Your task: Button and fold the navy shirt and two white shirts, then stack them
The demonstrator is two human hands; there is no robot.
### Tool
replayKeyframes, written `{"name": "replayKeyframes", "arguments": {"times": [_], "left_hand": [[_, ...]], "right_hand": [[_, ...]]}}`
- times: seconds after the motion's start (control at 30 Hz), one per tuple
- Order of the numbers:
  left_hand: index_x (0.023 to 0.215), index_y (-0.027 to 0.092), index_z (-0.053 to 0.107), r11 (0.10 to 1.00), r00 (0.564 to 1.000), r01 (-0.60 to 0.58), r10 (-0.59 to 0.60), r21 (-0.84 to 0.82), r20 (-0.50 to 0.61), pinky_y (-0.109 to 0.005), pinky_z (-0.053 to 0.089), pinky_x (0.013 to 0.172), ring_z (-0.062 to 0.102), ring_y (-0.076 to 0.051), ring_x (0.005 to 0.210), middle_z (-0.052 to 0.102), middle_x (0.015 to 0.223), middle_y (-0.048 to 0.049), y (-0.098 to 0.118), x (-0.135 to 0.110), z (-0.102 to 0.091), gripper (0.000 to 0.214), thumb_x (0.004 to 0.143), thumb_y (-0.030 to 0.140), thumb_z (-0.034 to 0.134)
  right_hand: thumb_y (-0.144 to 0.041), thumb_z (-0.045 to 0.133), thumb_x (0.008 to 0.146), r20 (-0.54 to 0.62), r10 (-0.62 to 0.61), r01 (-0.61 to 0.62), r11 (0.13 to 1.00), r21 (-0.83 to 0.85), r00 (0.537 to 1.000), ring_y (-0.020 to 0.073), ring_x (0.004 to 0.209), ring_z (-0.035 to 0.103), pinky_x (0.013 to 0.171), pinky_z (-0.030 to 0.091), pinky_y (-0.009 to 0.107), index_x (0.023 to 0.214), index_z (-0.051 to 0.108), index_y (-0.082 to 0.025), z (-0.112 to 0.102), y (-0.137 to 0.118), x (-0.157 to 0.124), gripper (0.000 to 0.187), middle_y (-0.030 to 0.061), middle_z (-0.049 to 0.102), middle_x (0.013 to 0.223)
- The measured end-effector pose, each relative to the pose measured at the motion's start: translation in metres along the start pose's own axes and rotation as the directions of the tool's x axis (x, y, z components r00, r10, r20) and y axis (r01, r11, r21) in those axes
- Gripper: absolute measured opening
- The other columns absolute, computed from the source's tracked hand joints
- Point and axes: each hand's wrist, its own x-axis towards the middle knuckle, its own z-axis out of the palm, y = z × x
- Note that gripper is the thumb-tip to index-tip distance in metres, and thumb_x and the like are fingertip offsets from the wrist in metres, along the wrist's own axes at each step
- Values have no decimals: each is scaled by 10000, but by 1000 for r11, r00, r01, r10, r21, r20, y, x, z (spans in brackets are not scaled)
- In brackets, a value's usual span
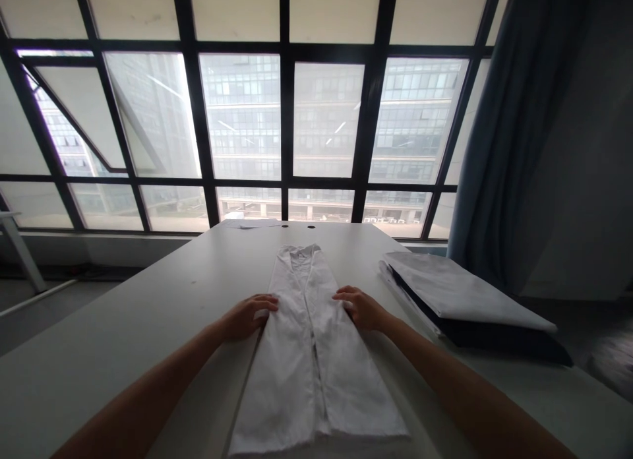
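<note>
A white coat (291,367) lies lengthwise in front of me, folded into a long narrow shape. Its collar (300,253) points to the window, and the front opening runs down the middle to the wide hem close to me. At its left edge is my left hand (247,316), fingers over the cloth and thumb lower at the side, closed on the edge. My right hand (360,307) grips the opposite edge at about the same height, its fingertips on top of the fabric. Both palms are partly hidden from view.
The coat rests on a long white table (188,294). On the right is a stack of folded white and dark cloth (465,294). Some white sheets (251,223) lie at the far end, near two dark round holes. Windows stand beyond, with a blue-grey curtain (509,149) at right.
</note>
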Motion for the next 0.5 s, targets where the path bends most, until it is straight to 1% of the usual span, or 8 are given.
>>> {"name": "replayKeyframes", "arguments": {"times": [0.1, 0.17, 0.27, 0.33, 0.37, 0.43, 0.47, 0.5], "left_hand": [[1117, 240, 688, 999, 1000, -24, 24, 25, -12, -370, 409, 1091, 518, -214, 1271, 651, 1262, -70, 5, 0, 2, 276, 934, 267, 483], [1092, 228, 685, 999, 999, -49, 50, 22, -9, -351, 433, 1062, 549, -209, 1235, 662, 1234, -78, 11, -3, 0, 276, 947, 258, 452], [1071, 216, 668, 997, 997, -70, 70, 15, 27, -338, 447, 1043, 574, -203, 1203, 651, 1236, -83, 23, -9, -3, 251, 915, 223, 471], [1087, 226, 657, 998, 994, -64, 63, 13, 88, -356, 429, 1065, 543, -222, 1244, 624, 1282, -78, 33, -13, -5, 264, 845, 217, 551], [1108, 236, 652, 998, 990, -62, 61, 8, 124, -369, 415, 1080, 519, -236, 1272, 604, 1314, -77, 39, -15, -6, 307, 806, 227, 597], [1146, 249, 648, 998, 981, -67, 68, -12, 181, -395, 377, 1109, 484, -264, 1308, 575, 1358, -83, 50, -16, -8, 397, 750, 266, 665], [1153, 251, 652, 997, 978, -69, 73, -27, 196, -407, 354, 1122, 486, -272, 1305, 578, 1357, -89, 55, -16, -9, 413, 743, 290, 681], [1149, 251, 659, 997, 977, -67, 75, -43, 201, -418, 330, 1133, 502, -276, 1289, 593, 1340, -92, 60, -16, -11, 409, 746, 314, 687]], "right_hand": [[-229, 546, 837, 34, -18, 16, 999, 51, 999, 255, 1265, 508, 1097, 365, 406, 1156, 710, -207, -2, 1, 3, 359, 115, 549, 1379], [-265, 583, 824, 105, -42, 30, 993, 113, 994, 258, 1311, 469, 1119, 338, 418, 1182, 695, -225, -8, 1, -4, 377, 109, 500, 1436], [-327, 695, 753, 272, -66, 17, 984, 178, 960, 279, 1385, 380, 1143, 299, 437, 1298, 619, -246, -23, -4, -20, 556, 107, 390, 1522], [-355, 747, 706, 345, -57, -10, 982, 190, 937, 297, 1422, 314, 1153, 273, 454, 1337, 586, -256, -31, -11, -31, 659, 103, 328, 1557], [-362, 765, 688, 363, -56, -15, 982, 190, 930, 303, 1435, 283, 1157, 260, 461, 1343, 581, -263, -33, -16, -35, 687, 99, 311, 1565], [-361, 791, 664, 373, -78, 2, 980, 200, 925, 310, 1451, 240, 1161, 244, 472, 1336, 589, -275, -35, -26, -41, 707, 90, 320, 1562], [-360, 797, 662, 367, -100, 21, 977, 213, 925, 310, 1453, 235, 1160, 245, 476, 1325, 598, -278, -35, -32, -43, 698, 88, 351, 1547], [-360, 795, 669, 353, -128, 45, 971, 235, 927, 309, 1444, 258, 1157, 251, 480, 1302, 619, -277, -35, -37, -44, 663, 88, 406, 1514]]}}
